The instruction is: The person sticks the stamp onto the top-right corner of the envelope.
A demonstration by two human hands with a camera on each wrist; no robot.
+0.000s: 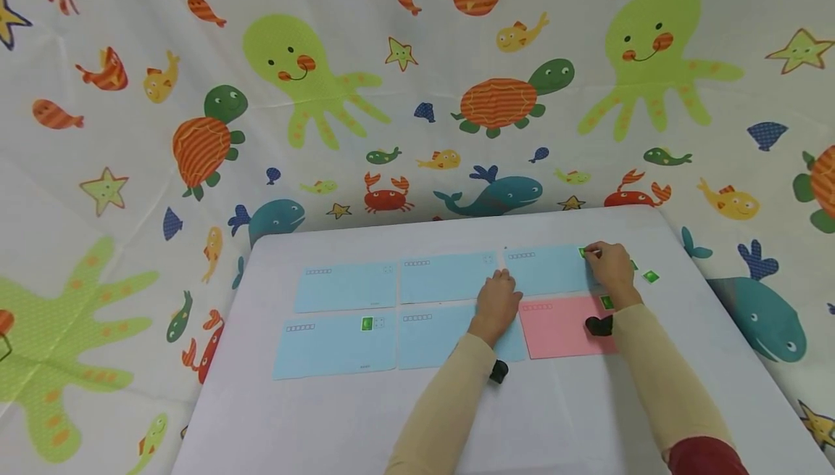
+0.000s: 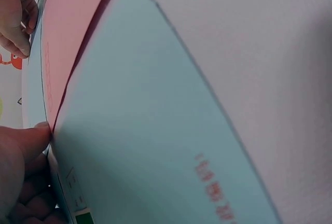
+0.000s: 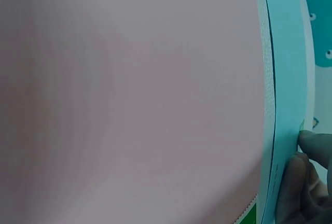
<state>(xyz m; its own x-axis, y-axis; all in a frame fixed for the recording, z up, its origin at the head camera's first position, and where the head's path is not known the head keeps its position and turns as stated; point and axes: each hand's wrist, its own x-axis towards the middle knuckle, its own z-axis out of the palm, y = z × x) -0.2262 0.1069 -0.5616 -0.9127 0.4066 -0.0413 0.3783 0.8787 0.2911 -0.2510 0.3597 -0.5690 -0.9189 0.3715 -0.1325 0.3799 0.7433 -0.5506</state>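
Note:
My right hand (image 1: 609, 268) is at the top right corner of the far right blue envelope (image 1: 548, 272). Its thumb and fingertips pinch a small green stamp (image 1: 583, 252) there. In the right wrist view the fingers of this hand (image 3: 311, 182) are bent at the envelope's edge. My left hand (image 1: 496, 307) rests on the upper right part of the near middle blue envelope (image 1: 427, 341), hiding that corner in the head view. The left wrist view has its thumb at the envelope's edge and a green stamp (image 2: 84, 218) partly visible beside the fingers.
A pink envelope (image 1: 564, 330) with a green stamp (image 1: 607, 302) lies at near right. The near left blue envelope (image 1: 326, 352) bears another stamp (image 1: 367, 323). Two more blue envelopes lie in the far row. A loose stamp (image 1: 651, 276) lies right of my right hand.

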